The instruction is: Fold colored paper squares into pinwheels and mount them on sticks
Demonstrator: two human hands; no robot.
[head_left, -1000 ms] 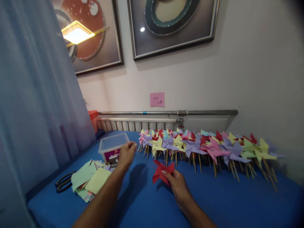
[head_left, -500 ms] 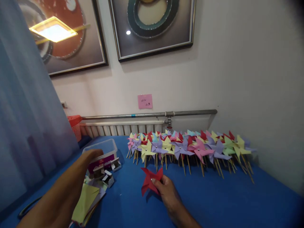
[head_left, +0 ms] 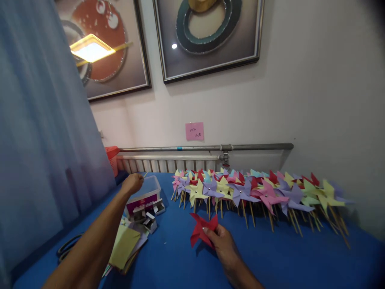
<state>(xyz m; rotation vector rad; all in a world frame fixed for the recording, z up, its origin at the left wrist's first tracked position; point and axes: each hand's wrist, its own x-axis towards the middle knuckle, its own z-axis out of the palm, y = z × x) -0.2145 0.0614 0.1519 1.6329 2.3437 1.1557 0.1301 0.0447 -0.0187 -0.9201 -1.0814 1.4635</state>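
My right hand (head_left: 224,243) pinches a red paper pinwheel (head_left: 198,229) above the blue surface, thumb near its centre. Over the back left edge of a clear plastic box (head_left: 152,186) with a purple label, my left hand (head_left: 132,184) is closed on a thin wooden stick (head_left: 145,174). Only the stick's short tip shows; the fingers hide the rest. Small opened white cardboard boxes (head_left: 150,222) lie in front of the plastic box. Closer to me is a pile of coloured paper (head_left: 124,245), yellow on top, partly behind my left forearm.
Many finished pinwheels (head_left: 240,192) on wooden sticks lie in rows along the back right of the blue cover (head_left: 174,265). Scissors handles (head_left: 67,245) rest at left. A blue curtain (head_left: 51,132) hangs at left, by a red basket (head_left: 112,158). A radiator (head_left: 168,164) lines the wall.
My left hand has risen out of the plastic box, and a thin stick now shows in its fingers. My right hand still holds the red pinwheel. The whole view has shifted slightly.
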